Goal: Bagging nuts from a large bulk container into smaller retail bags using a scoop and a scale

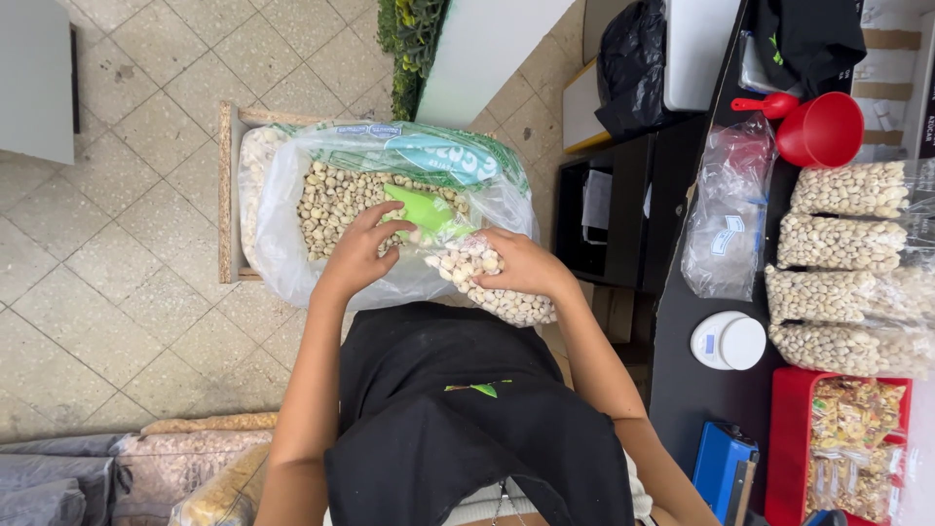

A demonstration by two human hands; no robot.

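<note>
The small clear bag of pale nuts [492,282] sits in the person's right hand [526,263], held up just at the near edge of the big open sack of the same nuts [336,200], partly over its rim and partly over the person's black apron [458,409]. In the head view, the only one here, the right hand is clenched around the upper part of the small bag, fingers wrapped over its gathered mouth, while the filled lower part hangs out toward the body. The left hand [360,255] reaches into the sack and has its fingers closed on a green scoop [421,209], which lies tilted at the sack's mouth, touching the small bag's opening. The sack rests in a wooden crate [227,195] on the tiled floor [107,263]. To the right, well apart, a dark counter [682,341] carries filled nut bags in a row [847,253], a red funnel [823,129], a stack of empty clear bags [726,219] and a small round white scale [729,341]. What looks risky is the small bag's mouth: it seems pinched narrow, so nuts off the scoop could miss it and roll onto the apron or floor. The bag also appears nearly full and heavy below the grip, so it could slide through the fingers or tip.
</note>
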